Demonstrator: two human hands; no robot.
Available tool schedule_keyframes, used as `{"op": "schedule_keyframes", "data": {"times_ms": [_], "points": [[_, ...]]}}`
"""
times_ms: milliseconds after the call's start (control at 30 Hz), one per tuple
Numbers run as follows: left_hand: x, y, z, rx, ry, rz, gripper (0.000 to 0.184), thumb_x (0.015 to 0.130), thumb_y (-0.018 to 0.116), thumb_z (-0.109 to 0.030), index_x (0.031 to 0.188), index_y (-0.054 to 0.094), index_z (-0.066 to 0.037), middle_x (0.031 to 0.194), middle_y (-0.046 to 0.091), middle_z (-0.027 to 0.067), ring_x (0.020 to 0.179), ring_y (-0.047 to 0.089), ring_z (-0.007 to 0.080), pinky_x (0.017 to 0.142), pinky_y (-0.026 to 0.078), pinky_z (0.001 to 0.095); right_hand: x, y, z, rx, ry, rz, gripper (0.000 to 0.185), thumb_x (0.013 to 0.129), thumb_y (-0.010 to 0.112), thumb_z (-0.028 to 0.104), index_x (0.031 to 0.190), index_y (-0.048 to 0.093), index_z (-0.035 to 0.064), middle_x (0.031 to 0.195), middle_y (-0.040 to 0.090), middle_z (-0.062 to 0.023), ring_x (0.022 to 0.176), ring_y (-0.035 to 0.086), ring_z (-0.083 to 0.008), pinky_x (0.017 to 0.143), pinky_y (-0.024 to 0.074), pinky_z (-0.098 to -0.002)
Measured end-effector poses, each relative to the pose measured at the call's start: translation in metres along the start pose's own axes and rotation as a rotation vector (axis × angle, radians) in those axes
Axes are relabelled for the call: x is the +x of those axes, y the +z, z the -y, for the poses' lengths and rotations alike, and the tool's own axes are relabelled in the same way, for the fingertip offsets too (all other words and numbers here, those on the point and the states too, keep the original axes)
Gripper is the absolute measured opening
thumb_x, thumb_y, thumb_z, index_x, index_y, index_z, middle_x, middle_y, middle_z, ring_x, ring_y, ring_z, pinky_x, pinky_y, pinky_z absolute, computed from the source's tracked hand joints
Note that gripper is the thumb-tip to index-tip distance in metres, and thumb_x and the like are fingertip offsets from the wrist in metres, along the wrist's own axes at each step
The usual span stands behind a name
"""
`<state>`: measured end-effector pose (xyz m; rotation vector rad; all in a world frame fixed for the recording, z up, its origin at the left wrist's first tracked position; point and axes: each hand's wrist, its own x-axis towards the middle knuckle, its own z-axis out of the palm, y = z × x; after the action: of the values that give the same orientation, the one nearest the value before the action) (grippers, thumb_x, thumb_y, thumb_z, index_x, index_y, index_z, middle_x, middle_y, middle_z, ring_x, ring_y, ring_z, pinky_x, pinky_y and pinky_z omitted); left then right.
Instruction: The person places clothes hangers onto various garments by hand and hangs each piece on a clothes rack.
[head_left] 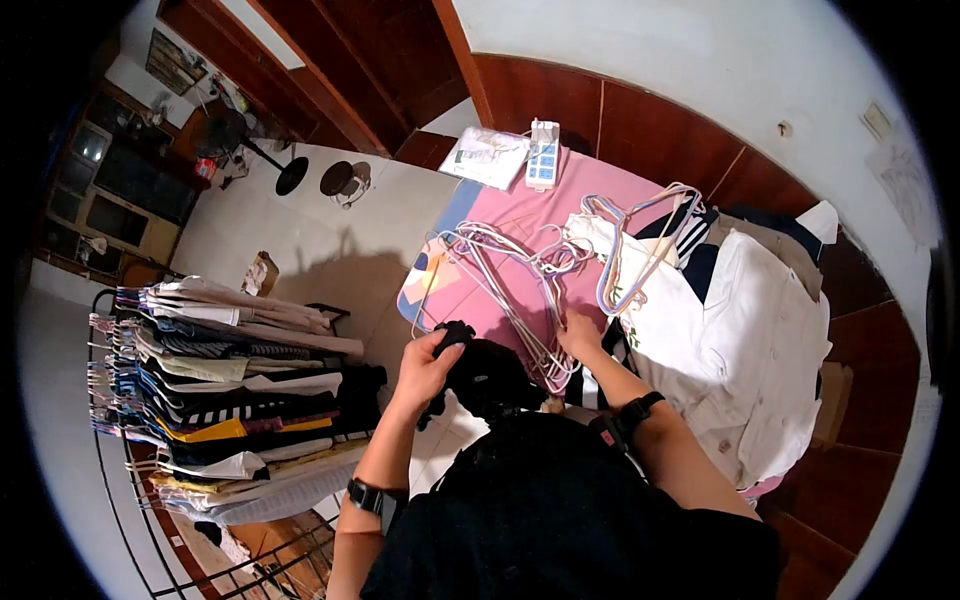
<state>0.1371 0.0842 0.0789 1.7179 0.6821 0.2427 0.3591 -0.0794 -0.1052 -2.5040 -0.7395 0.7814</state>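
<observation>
My left hand (pixel 428 368) is closed around the bunched edge of a black garment (pixel 490 375), which hangs in front of my body. Its kind is hard to make out because it is crumpled. My right hand (pixel 580 335) is at the side of a pile of wire clothes hangers (pixel 510 285), its fingers closed at a hanger's edge. The hangers, pale and pinkish, lie overlapping on a pink cloth (pixel 610 170). More hangers (pixel 640 245), white and bluish, lie farther right on white clothing.
White garments (pixel 765 350) are heaped on the right, by striped and dark clothes. A power strip (pixel 542 155) and a white packet (pixel 487 158) lie at the back. To the left stands a rack of hung clothes (pixel 240 400). A stool (pixel 340 180) and fan base (pixel 292 176) are on the floor.
</observation>
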Motion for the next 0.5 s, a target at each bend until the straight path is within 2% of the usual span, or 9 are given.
{"op": "schedule_keyframes", "data": {"times_ms": [67,167,200,267,300,367,400,433,500], "points": [[0.014,0.008,0.006,-0.048,-0.022,0.044,0.012,0.090,0.059,-0.006,0.098,0.064,0.001,0.083,0.059,-0.0032,0.078,0.051,0.0058,0.071,0.044,0.0226,0.001,0.005,-0.004,0.073,-0.080,-0.072,0.029,0.087,0.057,0.028,0.101,0.056,0.0029,0.096,0.063,-0.0239,0.094,0.061,-0.0421,0.080,0.0481,-0.0527],[0.028,0.016,0.019,-0.148,-0.012,0.076,0.011,0.091,0.059,-0.005,0.101,0.063,0.000,0.085,0.060,-0.0032,0.078,0.051,0.0059,0.072,0.043,0.0225,0.005,0.013,-0.008,0.308,-0.303,-0.197,0.026,0.087,0.061,0.026,0.089,0.055,0.0012,0.080,0.061,-0.0250,0.081,0.059,-0.0450,0.068,0.0451,-0.0499],[0.029,0.018,0.014,-0.188,-0.026,0.086,0.013,0.093,0.056,-0.003,0.103,0.063,0.000,0.086,0.060,-0.0032,0.079,0.052,0.0063,0.073,0.044,0.0226,0.001,0.010,-0.005,0.316,-0.299,-0.202,0.026,0.087,0.061,0.026,0.089,0.055,0.0012,0.080,0.061,-0.0250,0.081,0.059,-0.0450,0.068,0.0451,-0.0499],[0.032,0.019,0.013,-0.183,-0.016,0.100,0.014,0.093,0.054,-0.003,0.104,0.063,0.000,0.087,0.061,-0.0026,0.079,0.053,0.0068,0.073,0.045,0.0229,-0.020,-0.015,0.019,0.458,-0.475,-0.275,0.026,0.089,0.061,0.025,0.084,0.053,0.0009,0.071,0.057,-0.0228,0.068,0.056,-0.0423,0.060,0.0428,-0.0452],[0.033,0.019,0.012,-0.185,-0.009,0.107,0.016,0.094,0.053,-0.003,0.105,0.063,-0.001,0.088,0.061,-0.0021,0.080,0.054,0.0073,0.074,0.045,0.0232,-0.029,-0.026,0.030,0.461,-0.472,-0.282,0.026,0.089,0.061,0.025,0.084,0.053,0.0009,0.071,0.057,-0.0228,0.068,0.056,-0.0423,0.060,0.0428,-0.0452],[0.032,0.016,0.009,-0.190,0.001,0.104,0.017,0.094,0.052,-0.002,0.106,0.063,-0.001,0.089,0.062,-0.0014,0.080,0.055,0.0078,0.075,0.046,0.0237,-0.043,-0.041,0.046,0.512,-0.529,-0.157,0.025,0.090,0.060,0.024,0.084,0.052,0.0017,0.066,0.053,-0.0196,0.058,0.051,-0.0360,0.056,0.0407,-0.0418],[0.030,0.014,0.007,-0.200,0.008,0.095,0.018,0.094,0.051,-0.002,0.107,0.063,-0.001,0.090,0.062,-0.0008,0.081,0.056,0.0084,0.075,0.046,0.0241,-0.047,-0.044,0.053,0.505,-0.613,-0.213,0.024,0.091,0.060,0.023,0.084,0.052,0.0018,0.062,0.050,-0.0172,0.053,0.046,-0.0296,0.053,0.0382,-0.0385],[0.027,0.012,0.004,-0.200,0.013,0.097,0.018,0.094,0.051,-0.002,0.107,0.063,-0.001,0.090,0.062,-0.0008,0.081,0.056,0.0084,0.075,0.046,0.0241,-0.053,-0.049,0.056,0.505,-0.614,-0.219,0.024,0.091,0.060,0.023,0.084,0.052,0.0018,0.062,0.050,-0.0172,0.053,0.046,-0.0296,0.053,0.0382,-0.0385],[0.020,0.005,0.000,-0.194,0.041,0.119,0.019,0.094,0.050,-0.002,0.108,0.063,0.000,0.090,0.063,0.0002,0.082,0.057,0.0089,0.076,0.047,0.0250,-0.074,-0.066,0.065,0.554,-0.646,-0.152,0.022,0.091,0.058,0.024,0.088,0.053,0.0025,0.070,0.056,-0.0203,0.066,0.054,-0.0415,0.057,0.0398,-0.0453]]}}
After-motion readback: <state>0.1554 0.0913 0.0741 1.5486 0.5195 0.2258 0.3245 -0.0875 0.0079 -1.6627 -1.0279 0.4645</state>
